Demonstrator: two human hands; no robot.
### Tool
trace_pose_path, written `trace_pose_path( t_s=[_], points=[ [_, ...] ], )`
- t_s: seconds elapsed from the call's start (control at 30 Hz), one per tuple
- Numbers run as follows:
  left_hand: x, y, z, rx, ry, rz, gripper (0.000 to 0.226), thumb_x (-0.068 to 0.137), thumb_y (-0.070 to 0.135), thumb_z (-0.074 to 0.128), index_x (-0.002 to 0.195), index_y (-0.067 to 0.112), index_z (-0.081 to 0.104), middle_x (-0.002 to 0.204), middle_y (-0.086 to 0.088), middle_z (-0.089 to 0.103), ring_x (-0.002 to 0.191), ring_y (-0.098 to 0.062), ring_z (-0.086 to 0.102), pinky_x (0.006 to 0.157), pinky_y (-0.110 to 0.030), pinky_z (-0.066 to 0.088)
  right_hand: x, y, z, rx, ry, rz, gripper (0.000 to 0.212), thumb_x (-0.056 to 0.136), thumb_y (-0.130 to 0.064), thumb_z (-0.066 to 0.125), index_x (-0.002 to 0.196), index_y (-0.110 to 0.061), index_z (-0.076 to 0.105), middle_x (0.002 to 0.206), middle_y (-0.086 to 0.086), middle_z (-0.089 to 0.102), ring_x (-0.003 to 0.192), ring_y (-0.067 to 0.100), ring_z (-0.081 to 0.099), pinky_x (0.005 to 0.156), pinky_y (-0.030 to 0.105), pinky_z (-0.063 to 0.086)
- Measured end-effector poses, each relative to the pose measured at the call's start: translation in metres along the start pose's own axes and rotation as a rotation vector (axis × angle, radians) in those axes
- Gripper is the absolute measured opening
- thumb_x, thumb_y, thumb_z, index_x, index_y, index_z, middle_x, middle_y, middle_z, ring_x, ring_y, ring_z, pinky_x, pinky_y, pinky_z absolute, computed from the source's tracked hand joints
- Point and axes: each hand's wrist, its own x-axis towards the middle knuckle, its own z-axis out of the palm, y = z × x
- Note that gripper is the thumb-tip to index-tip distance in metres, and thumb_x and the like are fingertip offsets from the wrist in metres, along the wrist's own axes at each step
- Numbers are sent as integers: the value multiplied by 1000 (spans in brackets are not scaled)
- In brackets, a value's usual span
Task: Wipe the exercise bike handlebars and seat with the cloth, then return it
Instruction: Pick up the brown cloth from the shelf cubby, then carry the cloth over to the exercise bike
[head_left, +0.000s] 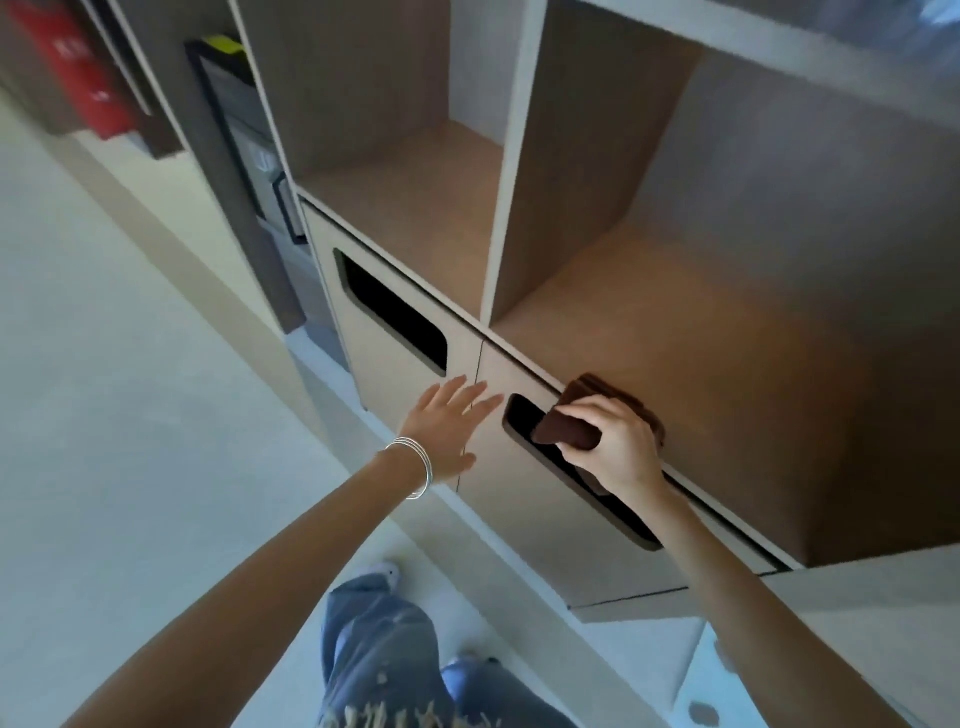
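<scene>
A dark brown folded cloth (569, 432) is gripped in my right hand (615, 449) at the front edge of the right open shelf compartment (701, 332). Part of the cloth lies on the shelf lip, and part hangs over the dark slot in the cabinet door below. My left hand (447, 434), with silver bangles on the wrist, is held flat with fingers spread against the cabinet front between the two doors, holding nothing. No exercise bike is in view.
A wooden shelving unit has a left open compartment (410, 208) and two lower doors with dark slot openings (395, 312). A dark panel (244, 135) and a red object (78, 67) stand at far left. My jeans and shoe (382, 577) are below on pale floor.
</scene>
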Motion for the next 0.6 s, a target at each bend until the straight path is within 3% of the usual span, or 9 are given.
trace_pose_path(
  t_s=[0.37,0.6],
  points=[
    [-128,-54,15,-81,36,-444,77,87,41,56,148,32,10,156,3,20,144,-22,14,117,-39,13,11,-102,67,379,-337,-2,38,62,-3,78,97,-16,73,94,3,70,91,22,64,85,37,50],
    [-206,-96,30,-122,43,-630,77,87,42,55,148,31,11,155,2,22,144,-24,15,117,-39,15,14,-174,114,426,-572,-73,32,68,-9,75,95,-25,73,88,-16,65,85,5,62,77,19,47]
  ],
)
